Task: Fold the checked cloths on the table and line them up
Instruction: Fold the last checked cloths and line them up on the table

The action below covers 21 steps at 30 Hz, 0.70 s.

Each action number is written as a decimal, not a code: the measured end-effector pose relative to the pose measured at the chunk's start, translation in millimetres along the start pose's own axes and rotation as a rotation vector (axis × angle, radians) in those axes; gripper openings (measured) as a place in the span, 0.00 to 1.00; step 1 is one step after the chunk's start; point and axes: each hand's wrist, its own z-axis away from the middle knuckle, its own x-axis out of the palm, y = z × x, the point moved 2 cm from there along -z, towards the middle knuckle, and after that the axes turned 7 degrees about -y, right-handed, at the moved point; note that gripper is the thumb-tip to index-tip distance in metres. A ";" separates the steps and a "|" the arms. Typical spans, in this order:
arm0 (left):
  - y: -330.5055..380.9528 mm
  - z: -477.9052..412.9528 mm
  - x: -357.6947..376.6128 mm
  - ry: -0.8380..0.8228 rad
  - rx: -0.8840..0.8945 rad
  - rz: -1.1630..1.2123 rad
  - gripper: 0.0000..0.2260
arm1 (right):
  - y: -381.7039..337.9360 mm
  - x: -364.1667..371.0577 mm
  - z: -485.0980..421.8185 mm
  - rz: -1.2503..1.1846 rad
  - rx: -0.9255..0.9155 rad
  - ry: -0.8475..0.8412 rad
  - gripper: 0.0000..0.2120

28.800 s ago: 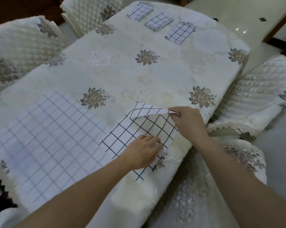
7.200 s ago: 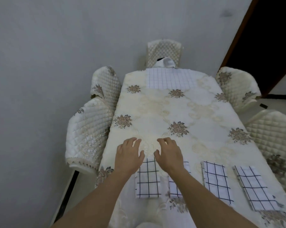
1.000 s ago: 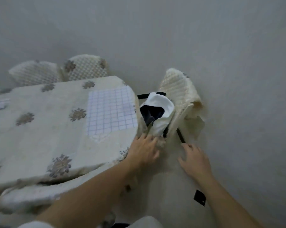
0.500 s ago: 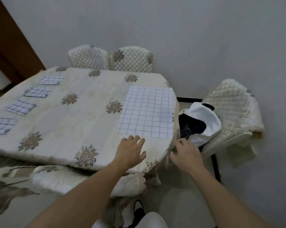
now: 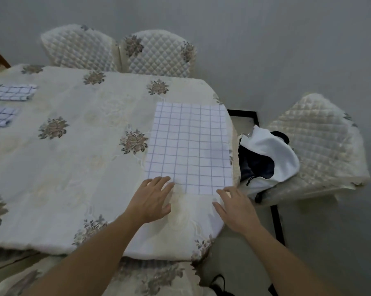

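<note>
Both hands have come up onto the table (image 5: 63, 167) since a moment ago: the left hand (image 5: 151, 199) lies spread, fingertips on the near edge of the flat cloth (image 5: 188, 150), and the right hand (image 5: 236, 207) hovers spread at its near right corner, grasping nothing. Two folded cloths (image 5: 11, 92) lie at the far left.

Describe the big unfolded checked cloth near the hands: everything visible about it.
The big cloth is white with a thin purple-blue grid, looks like soft woven fabric, and lies flat and unfolded on the table at its right end, its right edge along the table's edge. The left hand fingertips touch its near left corner; the right hand reaches its near right corner, open.
</note>
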 end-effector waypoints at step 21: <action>-36.7 -47.5 49.6 0.074 0.126 -0.015 0.26 | 17.5 55.9 -58.4 0.183 -0.317 0.243 0.19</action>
